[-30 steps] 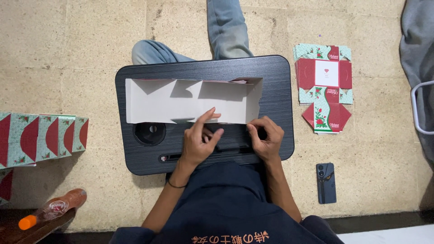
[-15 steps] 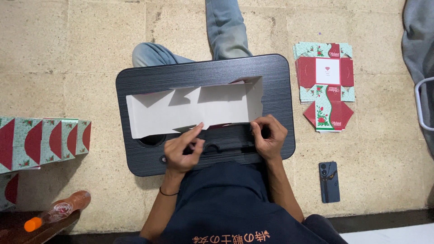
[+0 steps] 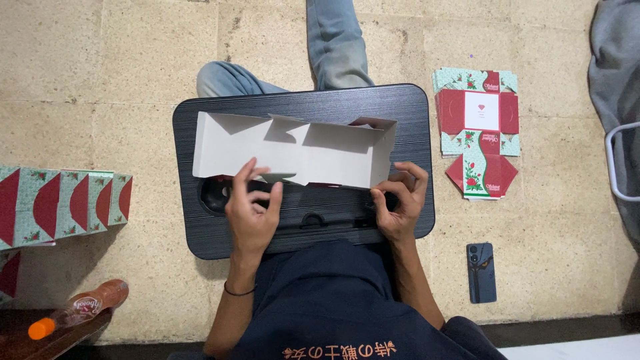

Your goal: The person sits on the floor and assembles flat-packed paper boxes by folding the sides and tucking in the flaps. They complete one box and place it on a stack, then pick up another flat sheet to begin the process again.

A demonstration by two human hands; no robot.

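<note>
A white unfolded cardboard box blank [image 3: 293, 148] lies printed side down across a black lap table [image 3: 307, 107]. My left hand [image 3: 252, 212] grips its near edge left of the middle, fingers over a small flap. My right hand [image 3: 398, 203] pinches the blank's near right corner, where the end panel stands folded up. Both hands rest on the table's near half.
A stack of flat printed box blanks, red and pale green [image 3: 477, 127], lies on the floor to the right. Folded boxes [image 3: 60, 203] stand at the left. A dark phone [image 3: 481, 272] lies at lower right, an orange-capped bottle [image 3: 80, 308] at lower left. A jeans leg [image 3: 333, 47] extends ahead.
The blank has shifted and tilted on the table. My left hand slid left along its near edge, while my right hand stayed at the right corner.
</note>
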